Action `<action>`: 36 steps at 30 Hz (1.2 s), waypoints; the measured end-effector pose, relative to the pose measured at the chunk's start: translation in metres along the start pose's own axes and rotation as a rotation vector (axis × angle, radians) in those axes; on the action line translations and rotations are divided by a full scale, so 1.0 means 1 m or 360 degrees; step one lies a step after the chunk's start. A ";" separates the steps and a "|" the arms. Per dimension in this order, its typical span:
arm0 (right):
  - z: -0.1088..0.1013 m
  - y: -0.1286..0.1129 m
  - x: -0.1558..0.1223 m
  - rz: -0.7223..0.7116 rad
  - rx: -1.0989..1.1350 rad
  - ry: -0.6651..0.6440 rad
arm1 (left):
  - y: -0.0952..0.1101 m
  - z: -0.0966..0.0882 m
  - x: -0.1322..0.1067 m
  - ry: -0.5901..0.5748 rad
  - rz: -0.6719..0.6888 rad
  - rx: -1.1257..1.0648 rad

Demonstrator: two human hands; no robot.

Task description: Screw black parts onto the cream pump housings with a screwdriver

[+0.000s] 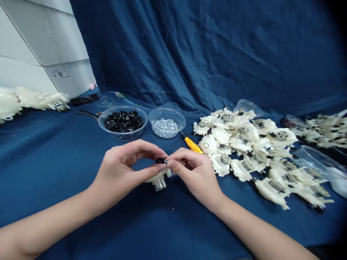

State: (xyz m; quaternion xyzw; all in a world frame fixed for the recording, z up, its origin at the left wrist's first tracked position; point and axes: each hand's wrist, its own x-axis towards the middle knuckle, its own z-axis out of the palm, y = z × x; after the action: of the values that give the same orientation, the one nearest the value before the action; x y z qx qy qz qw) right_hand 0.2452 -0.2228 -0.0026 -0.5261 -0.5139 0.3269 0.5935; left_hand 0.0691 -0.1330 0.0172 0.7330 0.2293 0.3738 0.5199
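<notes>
My left hand (123, 162) pinches a small black plastic part (161, 160) between thumb and index finger. From the other side my right hand (196, 173) meets it, thumb and fingertips pressed together on a tiny silvery screw (166, 163) at the black part's end. Just below the fingertips is a cream plastic housing with a silver motor (159, 183), partly hidden by my left hand; I cannot tell whether it is held or lies on the cloth.
Behind my hands stand a clear bowl of black parts (101, 124) and a clear bowl of silvery screws (183, 124). A yellow-handled screwdriver (192, 143) lies beside a pile of cream housings (244, 144). More housings (32, 99) sit far left, near white boxes (67, 74).
</notes>
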 end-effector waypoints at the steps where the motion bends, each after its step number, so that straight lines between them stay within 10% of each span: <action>1: -0.001 0.000 0.001 0.0001 -0.0002 -0.0014 | 0.000 -0.001 0.000 -0.0001 0.0040 0.0077; 13: -0.006 -0.003 0.002 0.0281 0.0069 -0.0085 | -0.005 -0.008 0.000 -0.0033 0.0298 0.0415; 36: -0.005 -0.005 -0.003 -0.0427 -0.0600 -0.0099 | -0.003 -0.002 -0.004 0.0129 0.0446 0.0677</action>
State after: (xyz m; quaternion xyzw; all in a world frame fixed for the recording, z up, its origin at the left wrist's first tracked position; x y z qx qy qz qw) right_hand 0.2481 -0.2283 0.0015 -0.5445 -0.6492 0.1593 0.5067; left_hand 0.0652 -0.1339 0.0139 0.8350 0.2195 0.4146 0.2876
